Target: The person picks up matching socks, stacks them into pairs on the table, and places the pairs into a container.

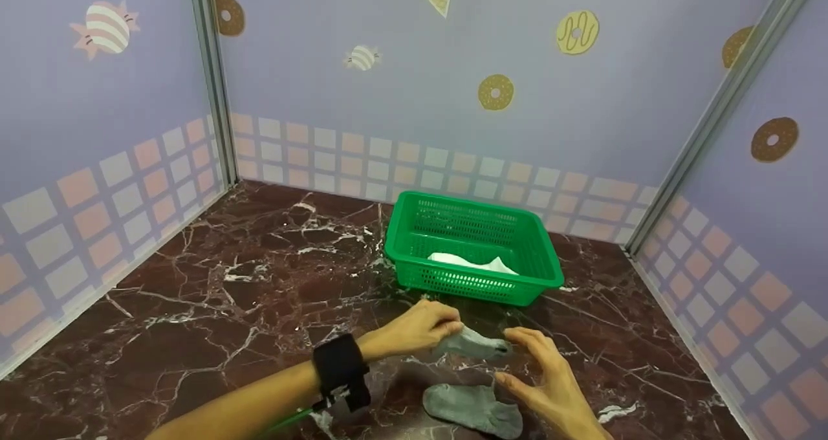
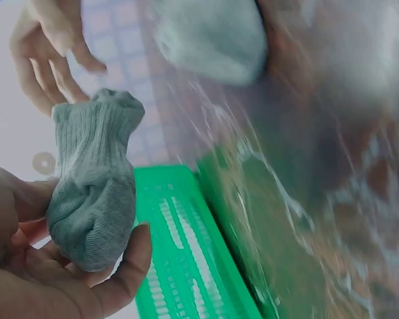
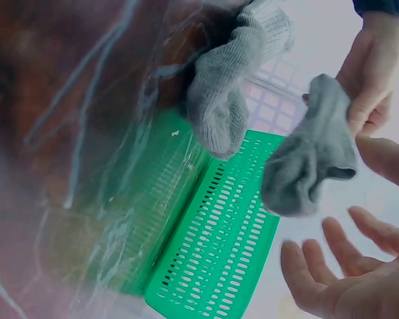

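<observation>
In front of the basket, my left hand [image 1: 417,329] pinches a grey sock [image 1: 480,345] between thumb and fingers, holding it up off the table. In the left wrist view this sock's ribbed cuff points away from the holding fingers. My right hand [image 1: 548,376] is spread just to the right of the sock, thumb and fingers apart, holding nothing; in the right wrist view a gap shows between it and the sock. A second grey sock [image 1: 471,409] lies flat on the table below both hands, close to the right thumb.
A green perforated basket [image 1: 414,273] stands behind the hands, with a white cloth item [image 1: 475,263] inside. The dark red marbled table [image 1: 272,310] is enclosed by patterned panels [image 1: 323,90] at the back and both sides.
</observation>
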### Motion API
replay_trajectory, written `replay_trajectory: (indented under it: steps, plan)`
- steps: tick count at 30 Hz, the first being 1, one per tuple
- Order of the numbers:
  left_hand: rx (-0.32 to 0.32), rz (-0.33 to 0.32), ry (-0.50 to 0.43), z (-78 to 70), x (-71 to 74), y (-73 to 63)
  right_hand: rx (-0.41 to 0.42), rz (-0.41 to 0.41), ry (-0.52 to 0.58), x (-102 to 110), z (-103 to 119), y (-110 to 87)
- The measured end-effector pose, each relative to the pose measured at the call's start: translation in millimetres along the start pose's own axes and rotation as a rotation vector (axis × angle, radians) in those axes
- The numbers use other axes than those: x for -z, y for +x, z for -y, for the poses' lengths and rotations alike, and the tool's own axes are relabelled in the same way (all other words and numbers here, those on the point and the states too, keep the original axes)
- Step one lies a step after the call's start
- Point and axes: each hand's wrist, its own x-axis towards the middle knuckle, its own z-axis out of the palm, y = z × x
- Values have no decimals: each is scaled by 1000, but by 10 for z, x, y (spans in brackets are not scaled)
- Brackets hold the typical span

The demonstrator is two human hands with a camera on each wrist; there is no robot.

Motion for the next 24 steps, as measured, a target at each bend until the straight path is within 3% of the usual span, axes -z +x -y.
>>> replay_trajectory:
  steps: [4, 8, 12, 17, 24]
  plan:
    - [43, 27, -133, -125, -10, -37, 94, -44, 30, -8, 142, 29]
    - [82, 55, -293, -213, -26, -84, 144, -13, 138, -48, -40, -22]
    - [131, 77, -487, -264, -32, -170, 129, 21, 203, -15, -87, -78]
    - [204, 79, -731, -287, 3, -311, 113, -5, 204, 40, -61, -130]
    - [287, 5, -1033, -250, -44, -393, 6, 26, 233, 81, -37, -216]
